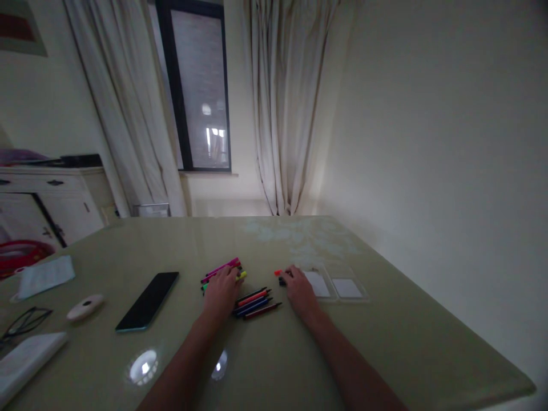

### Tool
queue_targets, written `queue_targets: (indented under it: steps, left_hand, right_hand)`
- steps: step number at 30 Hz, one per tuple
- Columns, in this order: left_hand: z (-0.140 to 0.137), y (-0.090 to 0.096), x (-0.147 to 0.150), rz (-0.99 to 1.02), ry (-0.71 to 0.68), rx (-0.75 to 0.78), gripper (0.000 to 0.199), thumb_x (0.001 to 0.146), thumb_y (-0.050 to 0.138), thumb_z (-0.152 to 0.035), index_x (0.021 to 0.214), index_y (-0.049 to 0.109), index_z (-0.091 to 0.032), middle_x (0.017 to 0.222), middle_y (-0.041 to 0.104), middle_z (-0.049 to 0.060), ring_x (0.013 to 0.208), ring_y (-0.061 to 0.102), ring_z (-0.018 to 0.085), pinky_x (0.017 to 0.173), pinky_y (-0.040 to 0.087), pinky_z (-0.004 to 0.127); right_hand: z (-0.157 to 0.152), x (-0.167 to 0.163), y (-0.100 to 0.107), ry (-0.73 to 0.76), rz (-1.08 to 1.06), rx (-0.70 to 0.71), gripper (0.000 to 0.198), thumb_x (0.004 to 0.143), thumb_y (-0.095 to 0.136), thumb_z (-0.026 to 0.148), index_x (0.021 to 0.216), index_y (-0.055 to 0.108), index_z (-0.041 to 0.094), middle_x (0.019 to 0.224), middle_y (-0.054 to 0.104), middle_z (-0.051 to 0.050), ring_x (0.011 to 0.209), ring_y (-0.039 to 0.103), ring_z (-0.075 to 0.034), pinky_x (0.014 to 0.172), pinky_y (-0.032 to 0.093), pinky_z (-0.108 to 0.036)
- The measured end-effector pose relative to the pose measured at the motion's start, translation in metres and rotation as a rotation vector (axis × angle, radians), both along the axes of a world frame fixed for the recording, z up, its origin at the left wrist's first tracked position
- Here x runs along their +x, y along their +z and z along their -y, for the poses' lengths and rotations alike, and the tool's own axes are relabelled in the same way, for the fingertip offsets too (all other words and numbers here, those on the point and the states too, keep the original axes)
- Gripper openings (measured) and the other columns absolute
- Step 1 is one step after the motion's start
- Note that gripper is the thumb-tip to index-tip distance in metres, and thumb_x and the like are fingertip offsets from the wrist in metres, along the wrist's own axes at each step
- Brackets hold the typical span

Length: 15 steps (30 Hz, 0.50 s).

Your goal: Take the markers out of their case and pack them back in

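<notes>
The left hand (220, 292) lies palm down over a loose bunch of pink, green and yellow markers (222, 268), fingers spread flat on them rather than closed round any one. The right hand (299, 288) pinches a red-capped marker (279, 273) at its fingertips, just beside a clear flat case (342, 288) that lies open and appears to hold no pens. Between the hands sits a third group, dark pens (256, 302) lying side by side. As it looks, the sorting is barely begun: nearly all the pens lie out on the table (385, 342). The table is pale green and glossy. A black phone (148, 299), a small white oval thing (84, 306) and glasses (25, 322) lie to the left; curtains (282, 103) flank a dark window (201, 85).
</notes>
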<state>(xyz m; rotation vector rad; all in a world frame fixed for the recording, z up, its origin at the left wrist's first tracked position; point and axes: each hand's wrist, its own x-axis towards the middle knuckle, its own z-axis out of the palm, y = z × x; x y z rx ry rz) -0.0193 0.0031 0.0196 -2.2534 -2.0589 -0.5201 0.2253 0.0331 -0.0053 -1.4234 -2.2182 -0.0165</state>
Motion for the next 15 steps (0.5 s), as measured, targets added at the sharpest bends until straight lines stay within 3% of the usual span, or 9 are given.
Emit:
queue_targets:
  steps: [3,9,12,15]
  left_hand:
    - [0.001,0.000,-0.008,-0.035,0.069,-0.010,0.013,0.098,0.056,-0.020,0.106,0.067,-0.021,0.121,0.067,0.012,0.117,0.062,0.029,0.098,0.045,0.040]
    - [0.001,-0.002,-0.008,-0.069,0.078,-0.034,0.011,0.098,0.056,-0.020,0.101,0.066,-0.018,0.113,0.070,0.014,0.111,0.064,0.030,0.096,0.046,0.041]
    - [-0.001,0.000,-0.004,-0.066,0.029,-0.015,0.013,0.099,0.055,-0.020,0.103,0.066,-0.016,0.119,0.068,0.017,0.116,0.061,0.033,0.098,0.044,0.045]
    - [0.000,0.004,0.007,-0.047,-0.102,0.008,0.014,0.102,0.052,-0.022,0.109,0.065,-0.019,0.119,0.068,0.012,0.116,0.061,0.029,0.100,0.043,0.041]
  right_hand:
    - [0.001,0.001,0.003,0.006,-0.007,0.007,0.041,0.094,0.049,0.003,0.121,0.072,0.023,0.113,0.067,-0.011,0.105,0.061,-0.024,0.094,0.049,-0.033]
    - [0.008,-0.007,0.010,0.076,-0.029,0.024,0.027,0.100,0.053,0.013,0.120,0.071,0.020,0.112,0.068,-0.011,0.105,0.062,-0.025,0.095,0.050,-0.036]
    - [0.011,-0.009,0.011,0.142,-0.055,0.037,0.031,0.100,0.056,0.016,0.130,0.066,0.020,0.116,0.068,-0.011,0.107,0.063,-0.026,0.097,0.051,-0.038]
    - [0.013,-0.011,0.010,0.235,-0.097,0.075,0.044,0.101,0.057,0.019,0.145,0.053,0.020,0.124,0.067,-0.012,0.112,0.063,-0.026,0.098,0.053,-0.039]
